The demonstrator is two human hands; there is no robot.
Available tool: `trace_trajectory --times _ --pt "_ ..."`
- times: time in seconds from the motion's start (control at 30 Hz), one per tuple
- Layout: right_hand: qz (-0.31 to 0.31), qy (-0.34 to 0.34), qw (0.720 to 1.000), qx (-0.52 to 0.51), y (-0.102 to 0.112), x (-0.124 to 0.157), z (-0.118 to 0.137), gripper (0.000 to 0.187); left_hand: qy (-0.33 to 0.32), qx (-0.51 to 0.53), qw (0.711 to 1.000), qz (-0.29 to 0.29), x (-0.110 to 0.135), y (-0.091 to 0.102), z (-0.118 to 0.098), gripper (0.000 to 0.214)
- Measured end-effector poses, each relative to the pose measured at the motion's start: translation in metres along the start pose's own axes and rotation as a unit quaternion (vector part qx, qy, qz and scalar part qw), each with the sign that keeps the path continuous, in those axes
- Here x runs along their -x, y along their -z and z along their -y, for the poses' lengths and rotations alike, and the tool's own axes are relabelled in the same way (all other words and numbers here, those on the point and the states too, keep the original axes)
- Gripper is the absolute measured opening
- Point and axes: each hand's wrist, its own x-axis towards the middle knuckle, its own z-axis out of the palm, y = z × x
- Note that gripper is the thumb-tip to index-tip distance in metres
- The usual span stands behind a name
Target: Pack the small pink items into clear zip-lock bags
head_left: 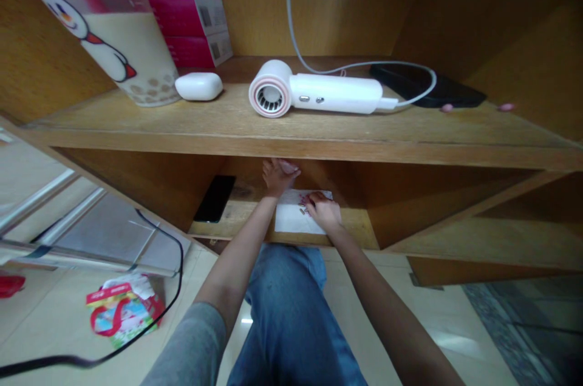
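Note:
Inside the lower compartment, my left hand [277, 178] is closed around a small pinkish, see-through item [288, 166], perhaps plastic; its kind is unclear. A sheet of white paper [291, 219] lies on the compartment floor, bearing several small pinkish and brownish pieces [303, 206]. Over the paper's right part, my right hand [324, 210] has its fingers curled down at these pieces. Its fingertips are partly hidden, so what they pinch cannot be made out. To the left of the paper lies a black phone [215, 199].
On the shelf above [218, 125] stand a bubble tea cup [141, 40], a white earbud case [199, 86], pink boxes [191, 16], a white hair dryer [319, 91] with a cord, and a black flat object [432, 88]. A colourful bag [125, 310] and a black cable [180, 270] are at lower left.

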Motion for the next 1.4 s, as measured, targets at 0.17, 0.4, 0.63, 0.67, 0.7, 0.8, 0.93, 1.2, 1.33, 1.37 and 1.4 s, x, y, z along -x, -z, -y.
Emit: trace_trajectory --times 0.17,0.4,0.63,0.67,0.7,0.8,0.93,1.2,1.33,1.37,1.4 --pt "-0.001 0.003 1.0 0.005 0.002 0.001 0.001 0.029 0.025 -0.059 0.996 0.058 -0.001 -0.02 -0.004 0.108" --pt "0.007 0.003 1.0 -0.003 0.002 -0.001 0.0 0.029 0.026 -0.097 0.991 0.091 -0.017 -0.026 -0.006 0.074" --pt "-0.001 0.002 1.0 -0.007 0.0 -0.001 0.0 0.028 -0.005 -0.099 0.99 0.1 -0.028 -0.021 -0.003 0.056" --pt "-0.004 0.002 1.0 -0.007 0.0 -0.001 0.0 0.028 -0.011 -0.1 0.99 0.101 -0.029 -0.021 -0.004 0.056" --pt "-0.007 0.001 1.0 -0.007 0.0 -0.001 0.0 0.028 -0.016 -0.102 0.989 0.104 -0.029 -0.021 -0.005 0.058" --pt "-0.013 0.004 1.0 -0.006 0.0 -0.001 0.001 0.029 -0.021 -0.107 0.987 0.114 -0.03 -0.025 -0.007 0.066" --pt "-0.005 0.01 1.0 0.0 0.001 -0.001 0.001 0.028 -0.066 -0.097 0.988 0.102 -0.034 -0.035 -0.008 0.053" --pt "-0.013 0.006 1.0 -0.018 -0.001 -0.001 0.0 0.028 -0.092 -0.085 0.989 0.083 -0.042 -0.03 0.004 0.05" --pt "-0.033 0.011 0.999 -0.037 -0.001 -0.001 -0.001 0.027 -0.055 -0.05 0.994 0.081 -0.048 -0.025 0.009 0.063" --pt "-0.039 0.011 0.998 -0.04 -0.001 -0.001 -0.001 0.027 -0.053 -0.043 0.995 0.078 -0.049 -0.025 0.009 0.065" --pt "-0.046 0.01 0.998 -0.042 -0.001 -0.001 -0.001 0.028 -0.055 -0.039 0.995 0.074 -0.049 -0.025 0.009 0.065"
